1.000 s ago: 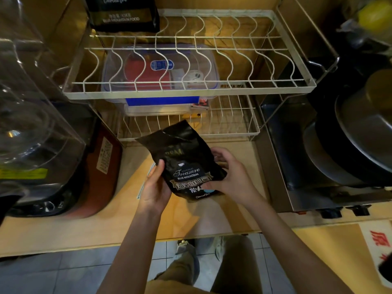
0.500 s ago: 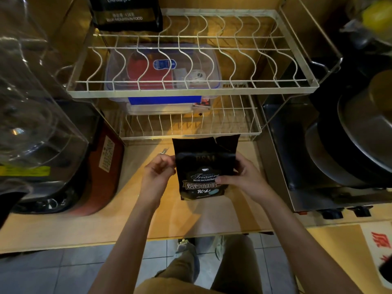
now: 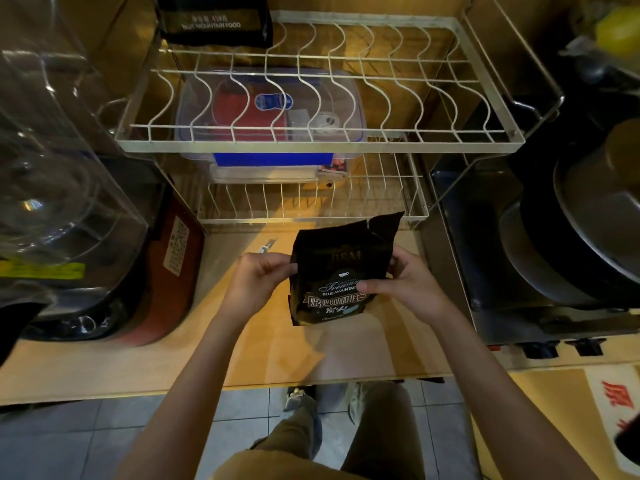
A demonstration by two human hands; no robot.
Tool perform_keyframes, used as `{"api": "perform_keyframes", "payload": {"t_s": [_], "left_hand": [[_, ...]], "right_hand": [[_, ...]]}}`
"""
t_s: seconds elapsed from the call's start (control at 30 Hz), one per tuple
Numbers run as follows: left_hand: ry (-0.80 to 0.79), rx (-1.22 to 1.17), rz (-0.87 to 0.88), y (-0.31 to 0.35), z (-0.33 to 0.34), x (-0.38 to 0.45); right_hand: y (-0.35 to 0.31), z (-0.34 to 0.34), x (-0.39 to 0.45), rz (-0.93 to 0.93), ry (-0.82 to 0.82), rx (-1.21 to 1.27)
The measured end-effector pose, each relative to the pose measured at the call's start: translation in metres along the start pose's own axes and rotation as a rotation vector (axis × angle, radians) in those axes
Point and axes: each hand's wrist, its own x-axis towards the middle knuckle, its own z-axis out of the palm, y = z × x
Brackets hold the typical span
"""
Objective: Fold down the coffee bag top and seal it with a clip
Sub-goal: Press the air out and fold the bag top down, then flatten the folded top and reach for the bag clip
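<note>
Black foil coffee bag [image 3: 341,271], pinched at both side edges.

Your left hand [image 3: 258,282] grips its left edge and your right hand [image 3: 403,285] wraps the right edge, thumb across the label; the bag stands upright on the wooden counter [image 3: 263,344], top unfolded and torn open at one corner. That ragged flap could fold crooked and leave a gap. You hold no clip; a small metal object [image 3: 268,244] behind your left hand may be one. Count: two hands, one held bag, one second bag [image 3: 214,19] on the wire rack [image 3: 311,145].

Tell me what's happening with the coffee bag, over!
Left hand and right hand grip coffee bag by its sides, upright. Top not yet folded. Possible clip behind left hand, on counter.
</note>
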Motion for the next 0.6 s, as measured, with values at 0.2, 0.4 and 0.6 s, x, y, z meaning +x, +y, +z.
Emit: {"api": "perform_keyframes", "payload": {"t_s": [0.2,0.4,0.6], "left_hand": [[-0.148,-0.310,-0.191,-0.003,-0.011,0.005],[-0.155,0.115,0.024,0.010,-0.016,0.015],[-0.080,0.220,0.094,0.013,-0.016,0.013]], "right_hand": [[0.005,0.003,0.002,0.000,-0.016,0.009],[0.005,0.002,0.004,0.016,-0.006,0.023],[0.004,0.011,0.003,0.002,0.035,0.032]]}}
